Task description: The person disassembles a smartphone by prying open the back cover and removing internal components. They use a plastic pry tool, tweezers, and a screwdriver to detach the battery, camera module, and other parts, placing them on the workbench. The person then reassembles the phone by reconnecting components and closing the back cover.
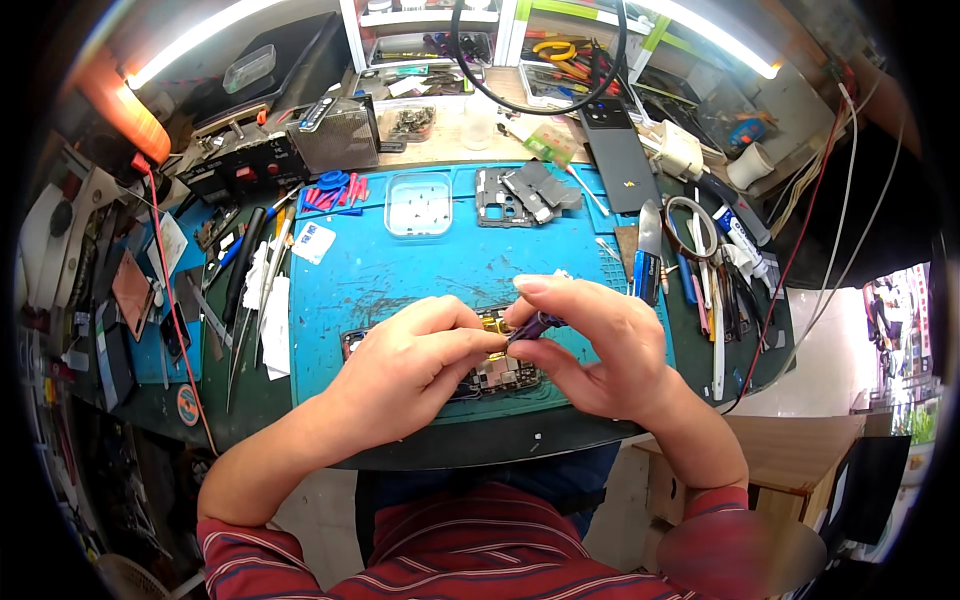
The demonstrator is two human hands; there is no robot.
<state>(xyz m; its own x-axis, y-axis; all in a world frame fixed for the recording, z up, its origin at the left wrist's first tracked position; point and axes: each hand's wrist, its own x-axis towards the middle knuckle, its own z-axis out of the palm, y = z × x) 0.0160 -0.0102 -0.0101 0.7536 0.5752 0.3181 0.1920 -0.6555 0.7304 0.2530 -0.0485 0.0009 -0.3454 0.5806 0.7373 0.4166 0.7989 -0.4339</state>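
Observation:
An opened phone (508, 377) with bare circuit boards lies on the blue work mat (420, 270) near its front edge. Over it, my right hand (605, 350) holds a small dark purple piece (533, 326) between thumb and fingers; its exact kind does not show. My left hand (415, 352) meets it from the other side, thumb and fingertips pinched together beside the piece. Whatever the left fingertips hold is too small to make out. Yellowish parts of the phone show between the hands, and my left hand covers much of its middle.
Behind the hands are a clear plastic box (419, 205) of tiny parts, black phone plates (520, 193) and a dark back cover (618, 160). A knife (648, 245) and pens lie right; tweezers (247, 320) lie left. A black cable loop (540, 108) hangs at the back.

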